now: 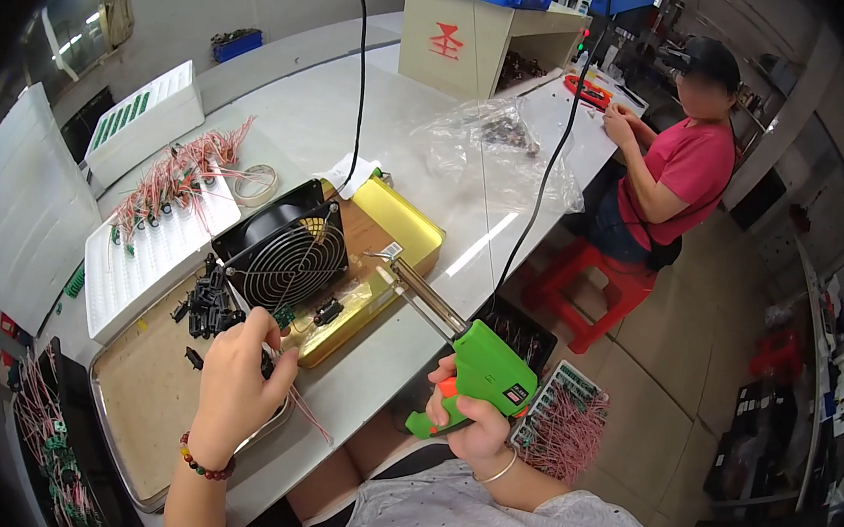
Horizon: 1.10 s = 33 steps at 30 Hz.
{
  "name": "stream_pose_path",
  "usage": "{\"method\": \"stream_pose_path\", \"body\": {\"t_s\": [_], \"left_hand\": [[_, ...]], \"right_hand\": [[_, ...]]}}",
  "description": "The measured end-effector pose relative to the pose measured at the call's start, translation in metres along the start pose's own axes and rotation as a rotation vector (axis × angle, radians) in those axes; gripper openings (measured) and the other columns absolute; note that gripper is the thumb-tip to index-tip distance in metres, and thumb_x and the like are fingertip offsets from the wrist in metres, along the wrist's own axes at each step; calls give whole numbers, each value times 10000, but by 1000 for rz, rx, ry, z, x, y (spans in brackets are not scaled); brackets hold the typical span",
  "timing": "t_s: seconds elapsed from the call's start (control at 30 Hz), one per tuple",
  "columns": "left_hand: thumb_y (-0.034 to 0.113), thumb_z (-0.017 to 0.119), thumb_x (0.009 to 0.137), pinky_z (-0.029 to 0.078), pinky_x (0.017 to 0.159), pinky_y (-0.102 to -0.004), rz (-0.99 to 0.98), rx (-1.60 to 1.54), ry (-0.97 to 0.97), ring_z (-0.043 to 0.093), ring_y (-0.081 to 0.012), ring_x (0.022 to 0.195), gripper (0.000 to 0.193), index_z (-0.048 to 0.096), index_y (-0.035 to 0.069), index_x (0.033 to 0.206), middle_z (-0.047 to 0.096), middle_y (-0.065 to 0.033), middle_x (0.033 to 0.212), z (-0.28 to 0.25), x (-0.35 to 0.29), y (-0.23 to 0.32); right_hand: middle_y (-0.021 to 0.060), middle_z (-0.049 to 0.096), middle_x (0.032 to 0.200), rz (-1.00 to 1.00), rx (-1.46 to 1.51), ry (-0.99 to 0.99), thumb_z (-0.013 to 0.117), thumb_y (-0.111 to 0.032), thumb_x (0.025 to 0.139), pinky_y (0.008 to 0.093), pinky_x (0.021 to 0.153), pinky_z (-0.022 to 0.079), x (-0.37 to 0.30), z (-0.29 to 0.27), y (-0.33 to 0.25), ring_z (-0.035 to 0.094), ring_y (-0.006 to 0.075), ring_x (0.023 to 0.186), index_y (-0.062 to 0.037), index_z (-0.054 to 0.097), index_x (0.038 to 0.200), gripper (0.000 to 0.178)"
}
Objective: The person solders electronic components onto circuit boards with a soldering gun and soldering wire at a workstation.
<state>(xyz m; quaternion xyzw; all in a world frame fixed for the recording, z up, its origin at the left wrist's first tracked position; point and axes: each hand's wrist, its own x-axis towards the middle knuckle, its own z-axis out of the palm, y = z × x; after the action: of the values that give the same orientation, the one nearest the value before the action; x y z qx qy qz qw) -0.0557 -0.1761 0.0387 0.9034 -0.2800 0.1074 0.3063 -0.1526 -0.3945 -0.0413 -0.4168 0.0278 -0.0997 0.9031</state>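
My right hand (478, 424) is wrapped around the handle of a green soldering gun (495, 370), a finger at its orange trigger. The gun's metal tip points left over the yellow box (336, 331). My left hand (250, 374) is closed, thumb and fingers together, on a small dark part mostly hidden by the fingers. Thin red and white wires (308, 414) trail out below that hand. A small green circuit board (284, 318) shows just beyond its fingertips. On the box's near end lies a black component (328, 310). A black fan with a wire guard (292, 252) stands behind.
A metal tray (145, 390) holds a pile of black components (210, 305). Wired boards (173, 187) sit on a white foam tray (120, 272). Black cables (548, 164) hang over the table. At right a co-worker (687, 156) sits on a red stool (596, 284); plastic bags (512, 156) lie between.
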Motion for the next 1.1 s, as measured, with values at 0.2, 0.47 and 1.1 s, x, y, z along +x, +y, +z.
{"method": "stream_pose_path", "body": {"t_s": [0.2,0.47,1.1], "left_hand": [[28,622,675,433,600,-286,-119,-181,144,581,-198,695,295,454,7,916,546,-99,725,2,4,4],[55,625,692,417,607,-308,-5,20,73,530,-230,656,275,560,39,959,552,-96,695,9,11,9],[-68,544,713,400,725,-256,-236,121,-71,517,-164,766,314,521,-39,1024,570,-102,923,13,35,45]], "right_hand": [[149,557,942,-19,-27,7,506,-182,662,304,477,389,4,3,3,472,170,496,36,450,1063,460],[137,555,961,-20,-2,37,504,-157,665,288,489,394,4,-7,2,475,168,521,27,457,1069,447],[13,506,1038,244,298,-193,534,-115,773,187,546,371,17,-42,24,410,37,657,-51,430,1192,437]]}}
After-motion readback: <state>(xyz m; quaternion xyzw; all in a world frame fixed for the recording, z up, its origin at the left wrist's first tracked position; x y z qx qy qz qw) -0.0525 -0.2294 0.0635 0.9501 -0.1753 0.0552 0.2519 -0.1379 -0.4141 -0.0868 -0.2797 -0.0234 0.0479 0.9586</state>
